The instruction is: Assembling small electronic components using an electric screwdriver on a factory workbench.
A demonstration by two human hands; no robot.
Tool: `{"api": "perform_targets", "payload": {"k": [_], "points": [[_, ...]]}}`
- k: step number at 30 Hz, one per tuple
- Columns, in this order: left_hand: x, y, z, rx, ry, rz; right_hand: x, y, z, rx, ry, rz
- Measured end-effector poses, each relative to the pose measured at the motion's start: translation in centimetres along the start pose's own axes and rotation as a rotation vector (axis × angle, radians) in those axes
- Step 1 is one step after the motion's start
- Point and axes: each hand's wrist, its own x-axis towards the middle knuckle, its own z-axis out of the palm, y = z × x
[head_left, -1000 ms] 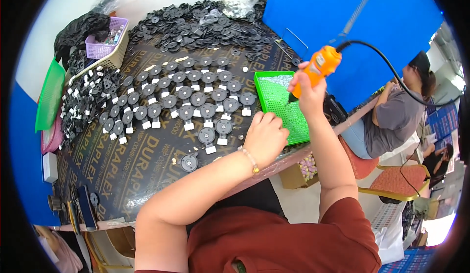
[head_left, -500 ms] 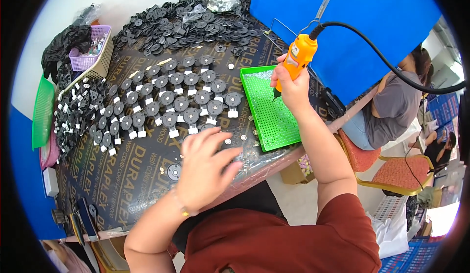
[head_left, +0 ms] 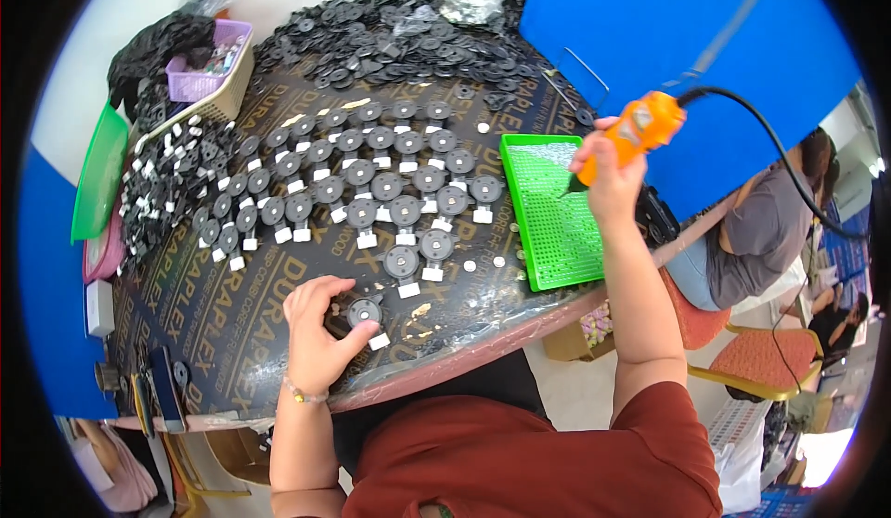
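My right hand is wrapped round an orange electric screwdriver. The tool is tilted, its dark tip hanging above the green perforated tray and pointing down to the left. Close to the table's front edge, my left hand curls its thumb and fingers round a black disc part with a white block sticking out. That part rests on the table, the thumb against its lower side. Beyond this hand, black disc parts with white blocks stand in curved rows. Two of them sit closest to the hand.
Loose black discs are heaped at the back. Small black-and-white pieces pile up at left, beside a purple basket and a green basket. A black cable trails right from the screwdriver. Another person sits at right.
My left hand has come down and left from above the rows to the single disc part. The screwdriver has tilted further over to the right at its top. The whole view has shifted.
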Motion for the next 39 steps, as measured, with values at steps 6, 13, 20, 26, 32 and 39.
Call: {"api": "perform_targets", "payload": {"k": [6,13,20,26,32,39], "points": [[0.0,-0.1,0.2,0.045,-0.084,-0.002,-2.8,-5.8,6.3,0.208,-0.080,-0.062],[-0.4,-1.0,0.3,-0.008,-0.065,0.006,-8.2,-5.7,16.9,0.516,-0.491,0.169],[-0.4,-1.2,0.4,-0.030,-0.049,-0.016,-9.8,-3.5,20.6,0.565,-0.534,0.262],[-0.5,-1.2,0.5,-0.034,-0.018,-0.005,-10.2,-2.8,21.1,0.566,-0.503,0.249],[-0.7,-1.3,0.5,-0.042,-0.006,-0.004,-10.4,-2.8,21.2,0.545,-0.514,0.257],[-0.4,-1.2,0.5,-0.009,-0.041,0.013,-10.7,-2.2,21.5,0.522,-0.574,0.295]]}}
